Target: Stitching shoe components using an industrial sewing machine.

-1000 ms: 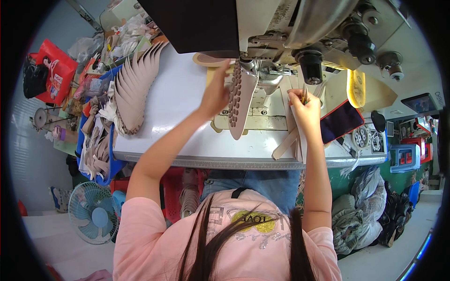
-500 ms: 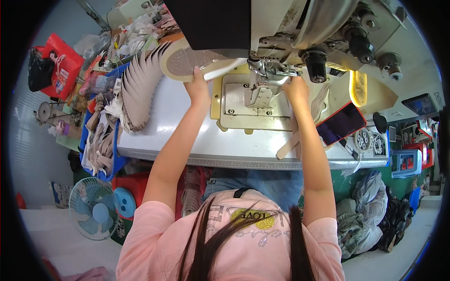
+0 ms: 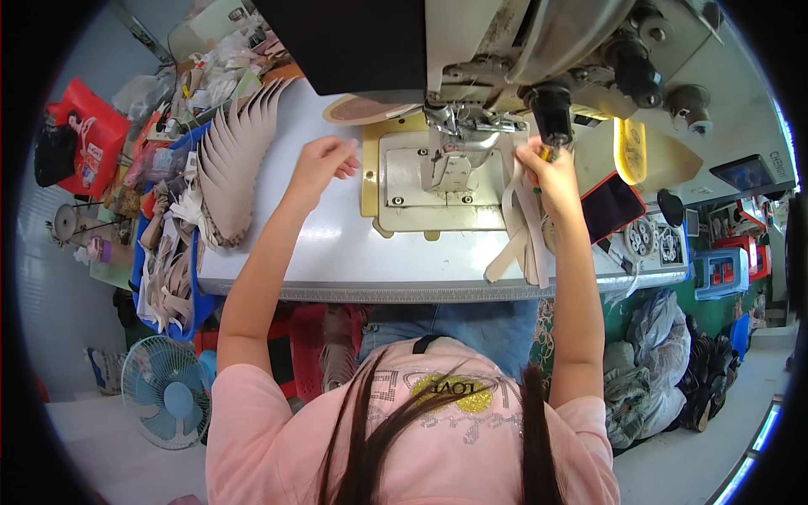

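Observation:
My left hand (image 3: pixel 321 170) hovers over the white table left of the sewing machine's metal plate (image 3: pixel 402 179). Its fingers are loosely bent and apart, with nothing in them. Beyond it a beige, sole-shaped piece (image 3: pixel 358 110) lies partly hidden behind the black panel. To the right of the needle area (image 3: pixel 454 160), my right hand (image 3: pixel 549 172) is closed on a small thing with a yellow part (image 3: pixel 547 155), mostly covered by the fingers. Beige strips (image 3: pixel 520 220) hang below that hand and spread over the table's front; whether the fingers also touch them I cannot tell.
A fan of beige cut pieces (image 3: pixel 240 160) lies at the left beside a blue bin (image 3: pixel 200 295) full of scraps. A phone (image 3: pixel 610 206), bobbins (image 3: pixel 641 237) and a yellow-lit sole shape (image 3: pixel 629 151) are at the right. The black panel (image 3: pixel 345 42) overhangs the table.
My left hand has let go of the sole-shaped piece and drawn back toward me; the piece now lies lower behind the machine. My right hand has moved off the needle area and grips the small thing.

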`<state>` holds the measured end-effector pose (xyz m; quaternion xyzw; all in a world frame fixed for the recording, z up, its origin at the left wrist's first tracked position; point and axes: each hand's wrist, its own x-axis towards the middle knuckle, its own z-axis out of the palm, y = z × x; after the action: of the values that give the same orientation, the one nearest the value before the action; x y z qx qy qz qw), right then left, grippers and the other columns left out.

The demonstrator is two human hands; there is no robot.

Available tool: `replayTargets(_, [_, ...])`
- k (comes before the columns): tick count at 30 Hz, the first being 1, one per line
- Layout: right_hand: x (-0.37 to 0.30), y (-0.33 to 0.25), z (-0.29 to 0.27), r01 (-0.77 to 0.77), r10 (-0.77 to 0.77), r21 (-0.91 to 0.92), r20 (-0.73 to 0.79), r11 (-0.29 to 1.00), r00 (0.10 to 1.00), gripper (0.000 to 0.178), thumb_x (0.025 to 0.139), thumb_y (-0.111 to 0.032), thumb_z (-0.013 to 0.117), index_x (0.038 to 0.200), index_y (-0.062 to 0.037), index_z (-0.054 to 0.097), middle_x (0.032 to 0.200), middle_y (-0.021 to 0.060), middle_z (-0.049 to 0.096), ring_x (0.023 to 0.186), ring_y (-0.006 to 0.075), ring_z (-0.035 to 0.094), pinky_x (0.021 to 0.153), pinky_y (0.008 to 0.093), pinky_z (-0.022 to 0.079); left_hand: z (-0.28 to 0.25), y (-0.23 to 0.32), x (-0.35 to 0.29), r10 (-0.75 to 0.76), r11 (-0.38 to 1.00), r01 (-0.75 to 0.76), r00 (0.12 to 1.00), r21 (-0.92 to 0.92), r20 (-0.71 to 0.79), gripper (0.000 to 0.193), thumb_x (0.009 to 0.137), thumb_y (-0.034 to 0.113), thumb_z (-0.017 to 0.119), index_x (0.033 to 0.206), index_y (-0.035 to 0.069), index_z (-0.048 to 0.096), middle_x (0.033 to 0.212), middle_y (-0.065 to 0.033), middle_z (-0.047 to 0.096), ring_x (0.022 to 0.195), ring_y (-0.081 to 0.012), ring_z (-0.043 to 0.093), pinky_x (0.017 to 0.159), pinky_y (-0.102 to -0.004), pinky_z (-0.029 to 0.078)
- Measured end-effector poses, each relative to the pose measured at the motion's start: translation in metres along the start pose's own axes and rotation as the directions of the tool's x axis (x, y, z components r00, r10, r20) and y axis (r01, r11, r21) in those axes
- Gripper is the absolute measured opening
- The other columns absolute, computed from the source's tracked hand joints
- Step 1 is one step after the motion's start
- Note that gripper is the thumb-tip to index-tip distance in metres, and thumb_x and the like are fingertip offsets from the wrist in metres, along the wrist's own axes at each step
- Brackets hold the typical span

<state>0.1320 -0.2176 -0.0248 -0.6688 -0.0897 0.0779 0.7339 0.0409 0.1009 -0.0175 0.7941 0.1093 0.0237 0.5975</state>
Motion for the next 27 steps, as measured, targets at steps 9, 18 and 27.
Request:
replayTargets(9, [-0.009, -0.037, 0.006, 0.05, -0.028, -0.106, 0.202, 0.993, 0.979, 0.01, 0.071, -0.005, 0.061, 0.076, -0.0021, 0.054, 0.069, 0.0036, 0.058, 0.06, 0.008, 0.052, 0.057, 0.02, 0.041, -0.157, -0.054, -0.045, 0.617, 0.775, -0.121, 0.357, 0.62, -0.702, 0.025, 0.079, 0.019, 0.056, 0.094, -0.001, 0.054, 0.084, -0.0087, 0.054, 0.074, -0.0155, 0.051, 0.066, -0.0259, 0.041])
replayTargets(18, [-0.094, -0.083, 0.005, 0.282, -0.402, 0.31, 0.455, 0.908, 0.794, 0.022, 0.061, -0.008, 0.068, 0.066, -0.0046, 0.047, 0.055, 0.0161, 0.056, 0.044, 0.0136, 0.047, 0.042, 0.0241, 0.03, -0.274, -0.108, -0.05, 0.23, 0.828, 0.198, 0.733, 0.524, -0.64, 0.065, 0.064, 0.04, 0.068, 0.109, -0.002, 0.049, 0.09, -0.0134, 0.057, 0.078, -0.0175, 0.051, 0.07, -0.0274, 0.041])
replayTargets(27, [-0.096, -0.081, 0.027, 0.225, -0.549, 0.564, 0.509, 0.795, 0.663, 0.024, 0.068, -0.009, 0.067, 0.07, -0.0088, 0.042, 0.053, 0.0086, 0.055, 0.04, 0.0087, 0.036, 0.037, 0.021, 0.023, -0.148, -0.106, -0.066, 0.453, 0.687, 0.355, 0.474, 0.635, -0.755, 0.072, 0.064, 0.046, 0.064, 0.116, 0.001, 0.041, 0.106, -0.0199, 0.045, 0.099, -0.0362, 0.042, 0.085, -0.04, 0.034])
